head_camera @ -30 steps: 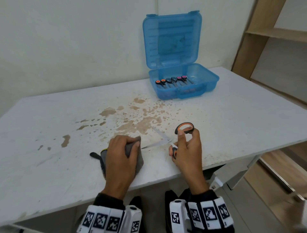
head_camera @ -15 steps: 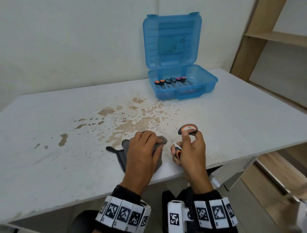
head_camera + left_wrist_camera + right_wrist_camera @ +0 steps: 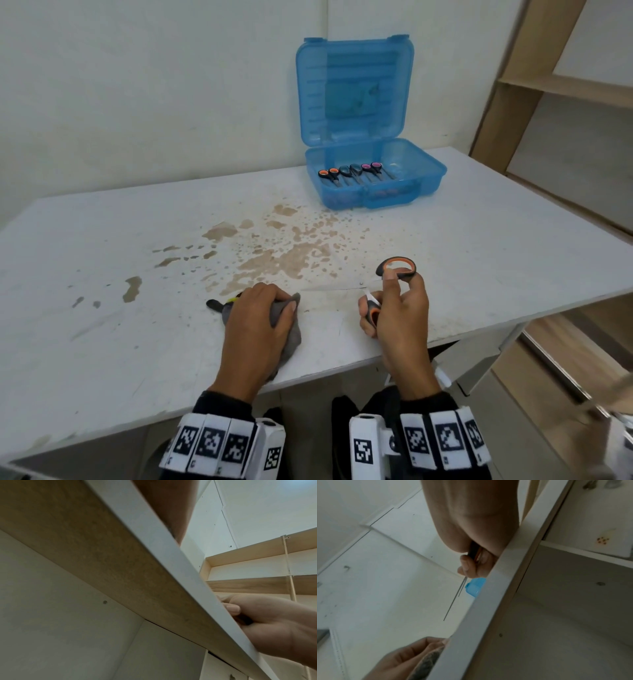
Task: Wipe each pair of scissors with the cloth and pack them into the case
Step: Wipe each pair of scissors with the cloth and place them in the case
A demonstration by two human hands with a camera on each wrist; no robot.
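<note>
— Scissors point(image 3: 390, 281) sit in the right hand point(image 3: 399, 318), its grip closed on the orange-and-black handles; only the right wrist view shows both thin blades edge-on.

— And the left hand point(image 3: 258, 325)?

— Its grip clutches the grey cloth point(image 3: 293, 334) on the desk point(image 3: 102, 274), farther from the blades than half a second ago.

— Count?

— Three pairs lie in the open blue case point(image 3: 411, 185), one outside.

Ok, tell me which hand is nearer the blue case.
Right. The right hand, holding the orange-handled scissors, sits below the blue case, slightly right. The left hand grips the grey cloth, further left and farther from it.
</note>
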